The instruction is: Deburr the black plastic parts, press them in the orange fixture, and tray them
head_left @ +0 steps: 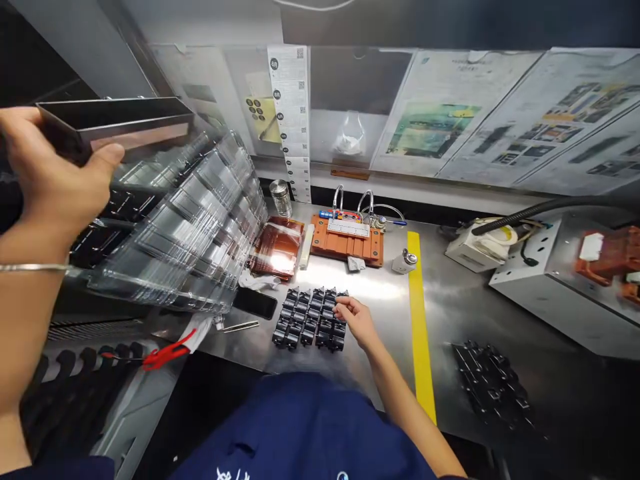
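Note:
My left hand [63, 177] is raised at the upper left, its fingers wrapped round the end of a black open box [135, 123] with a pale strip along its side. Below and beside that box stands a tall stack of clear plastic trays [200, 220]. Several black parts [310, 319] lie in rows on the steel bench. At the right edge of those rows is my right hand [356, 320], fingers bent and pressed together by the last row; whatever they pinch is too small to make out.
Behind the rows are an orange fixture [347, 243], brown film packets [280, 250] and a metal bottle [404, 261]. A phone [255, 303] and tweezers [241, 327] lie left. Past the yellow tape [421, 327] are more black parts [493, 387] and a white machine [545, 287].

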The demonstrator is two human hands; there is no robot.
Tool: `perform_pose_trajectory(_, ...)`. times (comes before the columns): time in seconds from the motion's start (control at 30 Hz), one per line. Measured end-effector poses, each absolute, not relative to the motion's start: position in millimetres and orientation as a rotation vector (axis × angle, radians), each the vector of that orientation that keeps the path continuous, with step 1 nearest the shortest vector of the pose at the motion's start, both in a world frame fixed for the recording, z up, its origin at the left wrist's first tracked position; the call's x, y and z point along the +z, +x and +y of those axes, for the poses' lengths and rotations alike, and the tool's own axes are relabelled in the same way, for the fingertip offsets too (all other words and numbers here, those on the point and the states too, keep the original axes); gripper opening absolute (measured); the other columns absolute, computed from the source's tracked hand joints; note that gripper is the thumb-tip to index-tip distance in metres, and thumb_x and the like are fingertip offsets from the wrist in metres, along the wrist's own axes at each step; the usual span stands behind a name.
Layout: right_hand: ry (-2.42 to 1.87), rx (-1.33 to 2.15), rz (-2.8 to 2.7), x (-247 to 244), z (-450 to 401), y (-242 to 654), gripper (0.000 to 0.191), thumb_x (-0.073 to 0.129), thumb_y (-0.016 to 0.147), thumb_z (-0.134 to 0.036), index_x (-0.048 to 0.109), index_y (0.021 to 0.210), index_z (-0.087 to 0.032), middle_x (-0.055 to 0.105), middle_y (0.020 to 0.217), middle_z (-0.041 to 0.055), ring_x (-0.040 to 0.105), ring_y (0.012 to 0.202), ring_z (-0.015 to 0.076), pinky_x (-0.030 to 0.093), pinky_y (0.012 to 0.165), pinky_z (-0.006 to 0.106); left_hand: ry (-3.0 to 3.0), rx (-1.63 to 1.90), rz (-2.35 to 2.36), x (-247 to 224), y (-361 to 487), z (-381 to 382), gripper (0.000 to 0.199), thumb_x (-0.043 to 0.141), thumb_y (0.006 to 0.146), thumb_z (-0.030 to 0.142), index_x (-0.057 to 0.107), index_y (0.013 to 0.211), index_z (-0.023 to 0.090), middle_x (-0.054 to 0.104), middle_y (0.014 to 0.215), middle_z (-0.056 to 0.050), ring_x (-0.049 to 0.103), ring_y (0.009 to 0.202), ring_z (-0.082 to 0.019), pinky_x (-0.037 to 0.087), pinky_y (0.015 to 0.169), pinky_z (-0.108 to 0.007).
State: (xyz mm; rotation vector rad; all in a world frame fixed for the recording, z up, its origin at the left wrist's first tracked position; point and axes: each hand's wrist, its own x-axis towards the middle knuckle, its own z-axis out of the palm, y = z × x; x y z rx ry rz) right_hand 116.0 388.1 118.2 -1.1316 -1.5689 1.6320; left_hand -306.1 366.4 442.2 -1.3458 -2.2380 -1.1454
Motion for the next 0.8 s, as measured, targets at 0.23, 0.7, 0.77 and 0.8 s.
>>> perform_pose_trajectory(0.23,-1.238,1.149,-2.26,140,413,28,0.027,0.053,0.084,-0.024,0.07,0.104,-0.019,0.073,0.093,0.0085,0.069,0.089,0.0266,0.055,0.077,0.038,-1.332,-0.67,-2.612,389,-436,434,0.051,0.062,0.07,0.052,0.054,0.11,0.022,0.062,0.126,-0.006,0.045,0.13,-0.039,0.037,0.106,-0.062)
perform_pose_trajectory(0.7,-1.149,0.812,-2.825,84,469,-116,0.035,0.043,0.095,-0.016,0.06,0.125,-0.012,0.046,0.145,0.0172,0.037,0.139,0.027,0.029,0.112,0.048,-2.565,-0.965,-2.719,298,-254,307,0.033,0.064,0.078,0.044,0.072,0.105,0.027,0.075,0.103,-0.003,0.07,0.096,-0.024,0.056,0.09,-0.036)
perform_pose_trajectory(0.77,-1.154,0.836,-2.812,81,470,-111,0.031,0.044,0.095,-0.016,0.066,0.117,-0.014,0.053,0.14,0.0143,0.042,0.136,0.0243,0.032,0.111,0.043,-2.011,-1.274,-3.346,242,-249,318,0.039,0.064,0.075,0.05,0.071,0.098,0.02,0.076,0.091,-0.008,0.071,0.083,-0.024,0.059,0.076,-0.037)
perform_pose_trajectory(0.8,-1.161,0.847,-2.804,81,471,-108,0.028,0.047,0.095,-0.019,0.068,0.113,-0.015,0.056,0.137,0.0132,0.044,0.134,0.0232,0.034,0.111,0.04,-1.593,-1.477,-3.562,217,-247,326,0.039,0.065,0.073,0.051,0.07,0.092,0.017,0.075,0.086,-0.009,0.071,0.076,-0.024,0.06,0.069,-0.036)
